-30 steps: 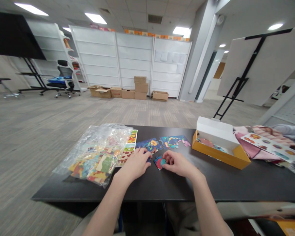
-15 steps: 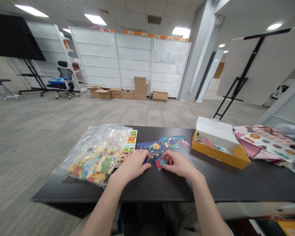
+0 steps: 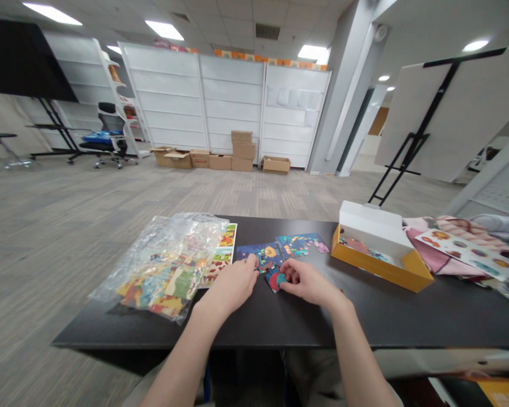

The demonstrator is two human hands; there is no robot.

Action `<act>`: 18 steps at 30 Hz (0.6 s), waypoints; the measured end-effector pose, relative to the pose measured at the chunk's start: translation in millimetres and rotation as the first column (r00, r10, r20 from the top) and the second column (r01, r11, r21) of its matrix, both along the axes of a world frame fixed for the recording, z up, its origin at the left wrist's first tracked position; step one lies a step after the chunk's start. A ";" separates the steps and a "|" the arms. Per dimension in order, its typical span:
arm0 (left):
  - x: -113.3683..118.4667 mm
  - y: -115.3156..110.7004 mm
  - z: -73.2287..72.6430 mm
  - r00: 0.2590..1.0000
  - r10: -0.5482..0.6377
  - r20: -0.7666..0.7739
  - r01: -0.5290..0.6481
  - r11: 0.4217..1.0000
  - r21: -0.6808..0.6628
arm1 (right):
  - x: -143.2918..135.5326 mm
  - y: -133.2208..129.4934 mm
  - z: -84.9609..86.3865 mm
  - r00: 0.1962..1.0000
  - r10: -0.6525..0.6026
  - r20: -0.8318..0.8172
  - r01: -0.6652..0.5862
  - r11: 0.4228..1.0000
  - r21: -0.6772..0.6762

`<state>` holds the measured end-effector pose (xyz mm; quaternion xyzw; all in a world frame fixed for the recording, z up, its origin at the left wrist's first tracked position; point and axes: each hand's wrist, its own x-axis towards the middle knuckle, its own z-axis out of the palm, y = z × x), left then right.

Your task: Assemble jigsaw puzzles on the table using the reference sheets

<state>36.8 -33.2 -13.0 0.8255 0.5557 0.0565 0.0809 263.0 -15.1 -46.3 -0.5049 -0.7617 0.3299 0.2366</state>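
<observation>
Joined blue puzzle pieces (image 3: 261, 251) lie on the black table, touching a second blue section (image 3: 299, 245) to their right. My left hand (image 3: 236, 278) is at the lower left edge of the joined pieces, its fingers drawn together; what they hold, if anything, is hidden. My right hand (image 3: 307, 281) pinches a loose red and teal puzzle piece (image 3: 274, 280) by its right side, just below the joined pieces. A picture sheet (image 3: 223, 255) lies left of the puzzle, partly under a clear plastic bag (image 3: 169, 265) of colourful pieces.
An orange box (image 3: 382, 270) with an open white lid stands on the right, with pieces inside. Beyond it are pink cloths (image 3: 439, 253) and a sticker sheet (image 3: 466, 254). The table's front edge (image 3: 271, 346) runs below my forearms.
The fingers of my left hand have drawn together and turned upward, and the dark blue piece beside its thumb no longer shows. My right hand has hardly moved.
</observation>
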 end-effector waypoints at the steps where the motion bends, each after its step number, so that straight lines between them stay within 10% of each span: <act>1: -0.7 0.5 -0.1 1.000 0.005 0.004 -0.005 1.000 -0.005 | 0.3 0.3 -0.7 1.000 0.000 0.001 0.000 1.000 0.002; 13: 3.5 4.5 -11.0 0.940 -0.062 0.334 0.038 0.996 0.076 | -3.8 2.2 -1.8 0.992 -0.041 -0.120 0.030 0.995 -0.090; 18: 21.0 2.0 -16.7 0.891 -0.219 0.397 0.227 0.973 0.028 | -6.0 4.7 -6.4 0.967 -0.025 -0.254 -0.015 0.988 -0.154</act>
